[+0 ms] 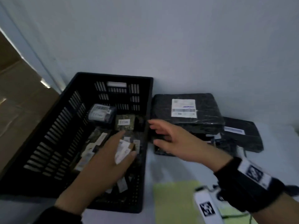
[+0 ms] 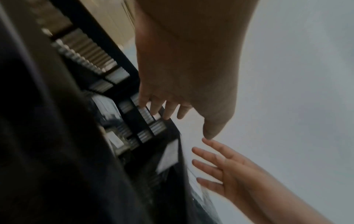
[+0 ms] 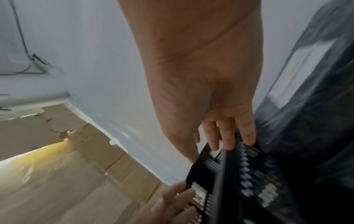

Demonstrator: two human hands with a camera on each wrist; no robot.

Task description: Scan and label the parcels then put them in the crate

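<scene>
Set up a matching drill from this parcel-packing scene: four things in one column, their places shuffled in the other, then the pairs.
Things:
1. black slatted plastic crate
2. large black wrapped parcel with a white label
3. left hand
4. pale yellow-green sheet

Places:
A. nearest the camera, on the white table
B. inside the crate, over small parcels
C. left side of the table
D. right of the crate

Pairs: 1-C, 2-D, 3-B, 4-A

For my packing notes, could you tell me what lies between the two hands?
In the head view, the crate's right wall stands between the left hand, inside the crate, and the right hand, outside it.
</scene>
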